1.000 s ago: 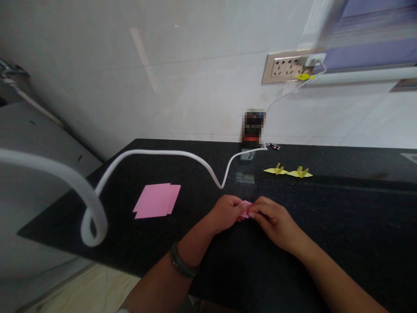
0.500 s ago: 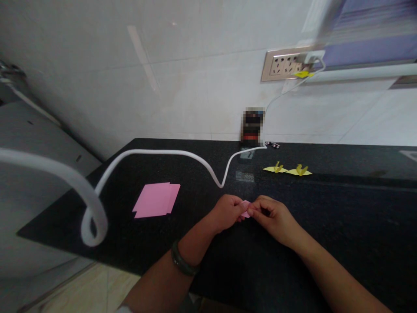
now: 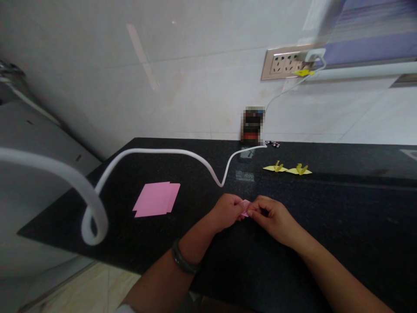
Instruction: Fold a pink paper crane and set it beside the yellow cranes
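Over a black worktop [image 3: 325,226], roughly midway between its front and back edges, is a small folded pink paper [image 3: 245,208]. The left hand [image 3: 226,212] pinches its left side; the right hand [image 3: 275,218] grips its right side. Overlapping pink sheets [image 3: 155,199] lie toward the worktop's left corner. Nearer the back edge, to the right, 2 yellow folded-paper shapes [image 3: 296,171] sit end to end.

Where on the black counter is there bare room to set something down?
Between the pink sheets and left hand, and right of the right hand, below the yellow folded papers. Crowded: where both hands meet at the small pink paper, and around the pixelated object.
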A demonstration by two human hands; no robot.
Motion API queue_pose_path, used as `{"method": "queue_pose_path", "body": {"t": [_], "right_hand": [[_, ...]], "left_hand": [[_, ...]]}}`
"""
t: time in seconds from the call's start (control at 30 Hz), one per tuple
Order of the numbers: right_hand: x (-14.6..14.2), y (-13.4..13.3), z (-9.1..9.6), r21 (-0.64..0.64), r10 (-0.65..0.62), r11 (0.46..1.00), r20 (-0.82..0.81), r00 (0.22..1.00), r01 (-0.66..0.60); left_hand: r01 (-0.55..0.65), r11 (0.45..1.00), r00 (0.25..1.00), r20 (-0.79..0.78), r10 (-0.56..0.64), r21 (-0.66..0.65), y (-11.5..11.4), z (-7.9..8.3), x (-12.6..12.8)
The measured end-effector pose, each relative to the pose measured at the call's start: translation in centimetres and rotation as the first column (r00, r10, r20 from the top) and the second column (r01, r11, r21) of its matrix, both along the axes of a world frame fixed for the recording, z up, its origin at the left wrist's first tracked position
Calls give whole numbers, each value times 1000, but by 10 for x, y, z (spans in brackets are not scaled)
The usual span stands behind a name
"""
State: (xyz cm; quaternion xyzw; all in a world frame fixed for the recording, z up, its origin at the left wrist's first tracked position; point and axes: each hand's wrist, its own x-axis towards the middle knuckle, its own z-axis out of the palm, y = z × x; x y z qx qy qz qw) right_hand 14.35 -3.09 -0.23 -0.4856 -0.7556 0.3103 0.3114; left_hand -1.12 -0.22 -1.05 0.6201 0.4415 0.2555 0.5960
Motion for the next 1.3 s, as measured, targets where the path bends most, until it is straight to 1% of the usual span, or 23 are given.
{"method": "queue_pose_path", "body": {"t": [0.1,0.2,0.43,0.6,0.77,0.97,1.17,1.23,1.3], "right_hand": [[0,1,-3,-16,-26,1000,-1,1000,26],[0,1,-4,-19,-25,999,8,1000,25],[-1,2,-4,27,13,1000,62,998,-14],[-2,2,-5,41,13,999,116,993,-18],[-1,0,-5,52,-12,999,179,984,3],[-3,0,-4,50,-20,999,184,983,11],[-2,0,-5,52,-34,998,171,985,25],[-1,0,-5,55,-37,998,176,984,28],[0,0,-5,63,-45,997,174,984,34]], "left_hand": [[-11,1000,1000,-2,11,1,0,1,0],[-5,1000,1000,-21,5,11,1,1,-1],[17,999,998,-58,-15,31,1,0,-1],[33,998,995,-94,-28,58,2,-3,-2],[51,994,992,-123,-39,96,2,-7,-3],[38,999,997,-72,-35,38,0,-5,-2],[17,997,1000,16,-16,-70,-1,1,-1],[32,996,999,9,-31,-82,-1,1,-2],[47,998,998,-36,-49,-52,-1,1,-5]]}}
